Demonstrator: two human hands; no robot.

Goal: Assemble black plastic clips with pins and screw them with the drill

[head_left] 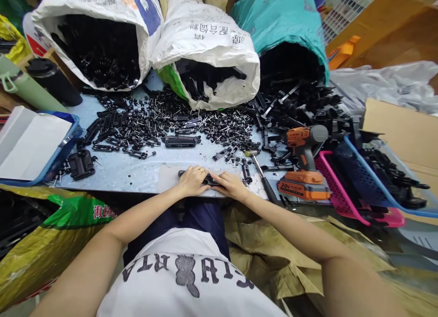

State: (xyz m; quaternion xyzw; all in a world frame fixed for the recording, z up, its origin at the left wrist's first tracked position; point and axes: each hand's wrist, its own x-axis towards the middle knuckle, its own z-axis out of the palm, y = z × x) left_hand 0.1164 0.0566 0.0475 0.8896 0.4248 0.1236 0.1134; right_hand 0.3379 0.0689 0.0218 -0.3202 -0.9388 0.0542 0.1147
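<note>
At the near edge of the table, my left hand [193, 180] and my right hand [233, 186] are closed on one long black plastic part [212, 181], thumbs close together near its middle. The part lies low over a pale mat [167, 176]; my fingers cover much of it, so its exact kind is hidden. Just right of my right hand is a small black bracket [246, 171]. Beyond it a hammer [263, 176] with a dark handle lies slanted. A longer black part [181, 141] rests farther back, ahead of my hands.
Loose black pieces and pins [222, 127] cover the table's back. White sacks [212, 34] and a teal sack [284, 20] of black parts stand behind. An orange cordless drill [304, 164], a pink basket [330, 184] and a blue basket [372, 180] are right. Bottles [51, 80] stand left.
</note>
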